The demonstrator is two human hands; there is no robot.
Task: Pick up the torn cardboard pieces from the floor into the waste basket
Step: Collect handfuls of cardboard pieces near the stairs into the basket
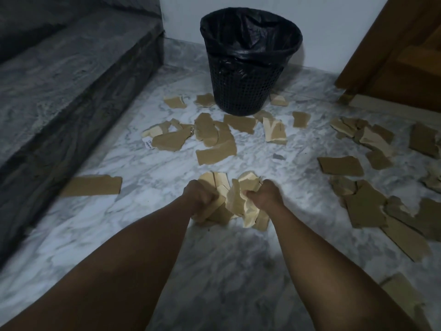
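Both my hands clutch a bundle of torn cardboard pieces point(235, 201) in front of me, above the marble floor. My left hand point(201, 197) grips the bundle's left side and my right hand point(265, 195) grips its right side. The black mesh waste basket point(248, 91), lined with a black bag, stands upright farther ahead near the white wall. Several brown cardboard pieces point(214, 139) lie scattered on the floor between me and the basket. More pieces point(372, 211) lie to the right.
A grey sofa point(59, 80) runs along the left side. A wooden door point(393, 56) stands at the back right. One long cardboard strip point(93, 185) lies by the sofa's base. The marble floor point(214, 271) spreads beneath my arms.
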